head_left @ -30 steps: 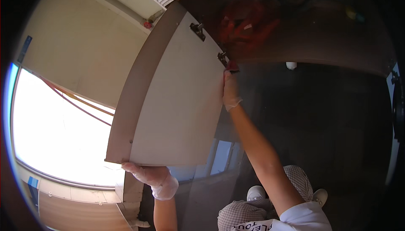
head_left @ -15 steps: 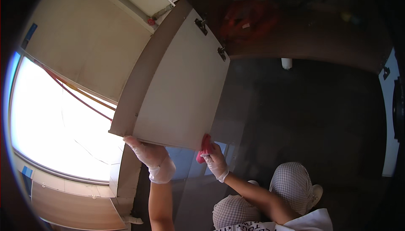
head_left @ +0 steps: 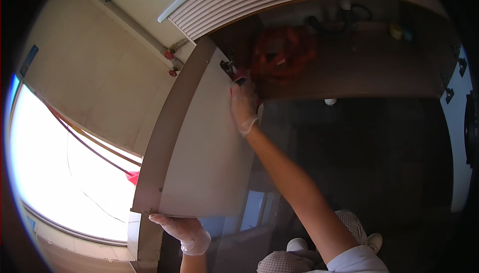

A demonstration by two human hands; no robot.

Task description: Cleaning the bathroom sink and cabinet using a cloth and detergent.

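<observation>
An open cabinet door with a pale inner face stands at the left. My left hand, in a clear glove, grips its near edge, the thumb at the corner and the other fingers mostly hidden. My right hand, gloved too, reaches to the far hinge side of the door with a red cloth bunched in its fingers. The cloth is blurred and largely covered by the hand. A dark metal hinge sits just beside the fingertips.
Inside the dark cabinet lies a red plastic bag, with a black pipe behind. Another open door stands at the right. Red valves sit on the wall pipe. A bright window is at far left.
My right hand has moved with the red cloth from the door's near corner up to its hinge side. My left hand still grips the near edge. The view has shifted toward the cabinet.
</observation>
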